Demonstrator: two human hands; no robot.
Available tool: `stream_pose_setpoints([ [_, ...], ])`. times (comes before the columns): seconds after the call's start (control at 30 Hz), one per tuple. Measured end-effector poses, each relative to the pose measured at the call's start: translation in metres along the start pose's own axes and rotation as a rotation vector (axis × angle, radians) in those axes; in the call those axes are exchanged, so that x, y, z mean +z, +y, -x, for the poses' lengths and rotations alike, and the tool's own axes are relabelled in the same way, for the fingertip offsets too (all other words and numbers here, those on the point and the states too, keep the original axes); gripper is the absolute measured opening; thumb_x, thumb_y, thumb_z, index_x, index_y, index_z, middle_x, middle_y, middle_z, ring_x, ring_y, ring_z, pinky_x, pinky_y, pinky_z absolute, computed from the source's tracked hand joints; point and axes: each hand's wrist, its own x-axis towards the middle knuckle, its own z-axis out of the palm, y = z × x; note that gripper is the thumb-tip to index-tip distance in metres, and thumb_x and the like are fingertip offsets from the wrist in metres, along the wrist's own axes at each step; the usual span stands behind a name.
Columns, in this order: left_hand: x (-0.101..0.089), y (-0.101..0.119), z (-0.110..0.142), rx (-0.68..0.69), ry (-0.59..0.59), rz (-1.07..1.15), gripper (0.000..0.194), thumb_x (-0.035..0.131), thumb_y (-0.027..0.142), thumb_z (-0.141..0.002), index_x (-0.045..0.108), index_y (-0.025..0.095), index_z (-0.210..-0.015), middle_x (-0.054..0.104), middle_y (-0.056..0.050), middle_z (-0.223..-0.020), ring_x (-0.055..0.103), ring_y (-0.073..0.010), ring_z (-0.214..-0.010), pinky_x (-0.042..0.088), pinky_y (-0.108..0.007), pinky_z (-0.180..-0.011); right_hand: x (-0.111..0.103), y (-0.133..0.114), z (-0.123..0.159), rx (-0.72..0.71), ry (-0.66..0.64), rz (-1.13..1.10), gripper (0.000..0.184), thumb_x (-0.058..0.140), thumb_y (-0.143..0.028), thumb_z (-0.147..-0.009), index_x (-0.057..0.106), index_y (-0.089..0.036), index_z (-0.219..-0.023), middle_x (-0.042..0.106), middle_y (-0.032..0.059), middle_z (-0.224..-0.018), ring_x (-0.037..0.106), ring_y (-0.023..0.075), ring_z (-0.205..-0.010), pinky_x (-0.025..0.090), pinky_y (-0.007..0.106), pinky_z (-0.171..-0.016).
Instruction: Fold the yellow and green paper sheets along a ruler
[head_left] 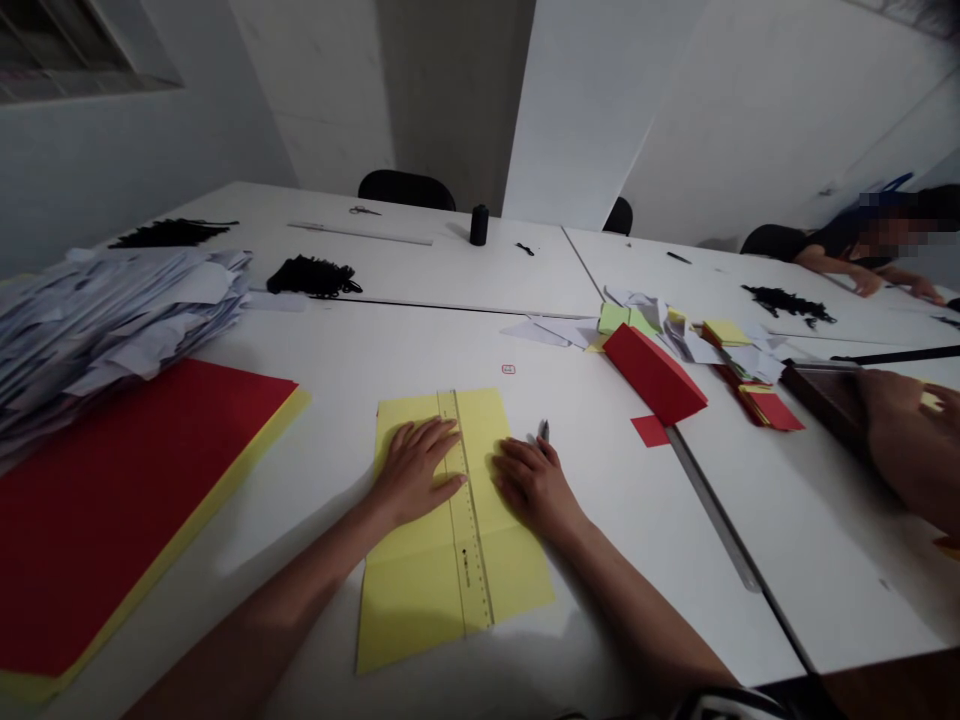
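Observation:
A creased sheet of yellow paper (412, 580) lies on the table in front of me. Lengthwise across it runs a clear ruler (474, 560). My left hand (416, 468) rests flat with fingers spread, pressing on the ruler and the sheet left of it. My right hand (536, 485) sits at the paper's right edge, its fingers curled and their tips on the sheet. A pen (544, 432) pokes out past its knuckles, seemingly held in that hand; the rest of the pen is hidden.
Red sheets (142, 500) over yellow ones and a heap of white papers (127, 330) lie left. Right are a folded red card (652, 375), small coloured paper stacks (772, 408) and another person's arm (911, 450). Black cord bundles (311, 275) and a black spool (479, 226) stand farther back.

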Motion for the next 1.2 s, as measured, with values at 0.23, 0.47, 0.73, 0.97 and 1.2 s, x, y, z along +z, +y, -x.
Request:
stream_pose_setpoints([
  [0.23, 0.001, -0.001, 0.002, 0.006, -0.008, 0.009, 0.051, 0.054, 0.049, -0.085, 0.049, 0.025, -0.129, 0.044, -0.005, -0.146, 0.033, -0.0258, -0.138, 0.02, -0.051, -0.113, 0.0, 0.001, 0.0, 0.003, -0.018, 0.003, 0.025, 0.052, -0.029, -0.093, 0.06, -0.024, -0.116, 0.06, 0.005, -0.127, 0.052, 0.0192, -0.122, 0.025, 0.044, -0.112],
  [0.47, 0.002, 0.0, 0.001, 0.009, -0.017, 0.018, 0.05, 0.055, 0.049, -0.085, 0.048, 0.025, -0.129, 0.043, -0.006, -0.147, 0.033, -0.0265, -0.138, 0.019, -0.052, -0.113, -0.001, 0.0, 0.0, 0.013, -0.019, -0.008, 0.025, 0.051, -0.03, -0.093, 0.061, -0.024, -0.116, 0.06, 0.0058, -0.127, 0.052, 0.0195, -0.121, 0.026, 0.044, -0.111],
  [0.73, -0.001, 0.002, 0.0, 0.008, -0.025, 0.021, 0.05, 0.054, 0.049, -0.085, 0.049, 0.025, -0.128, 0.043, -0.007, -0.146, 0.034, -0.0274, -0.137, 0.018, -0.053, -0.113, -0.001, 0.001, 0.0, 0.016, -0.024, -0.015, 0.026, 0.052, -0.03, -0.093, 0.061, -0.024, -0.116, 0.06, 0.0059, -0.127, 0.052, 0.0194, -0.122, 0.025, 0.044, -0.112],
  [0.97, -0.002, 0.006, -0.004, 0.007, -0.036, 0.026, 0.051, 0.054, 0.049, -0.085, 0.049, 0.025, -0.129, 0.043, -0.008, -0.146, 0.034, -0.0266, -0.137, 0.016, -0.051, -0.113, -0.004, 0.005, 0.002, 0.039, -0.059, 0.007, 0.026, 0.053, -0.031, -0.092, 0.062, -0.025, -0.116, 0.058, 0.0053, -0.129, 0.051, 0.0193, -0.123, 0.024, 0.044, -0.113],
  [1.2, 0.003, 0.006, -0.008, 0.036, -0.015, 0.035, 0.051, 0.052, 0.05, -0.087, 0.048, 0.023, -0.13, 0.041, -0.008, -0.147, 0.032, -0.0249, -0.138, 0.014, -0.048, -0.113, -0.01, 0.008, 0.001, 0.064, -0.108, -0.001, 0.028, 0.053, -0.032, -0.093, 0.062, -0.024, -0.118, 0.056, 0.0053, -0.132, 0.049, 0.0195, -0.124, 0.024, 0.045, -0.113],
])
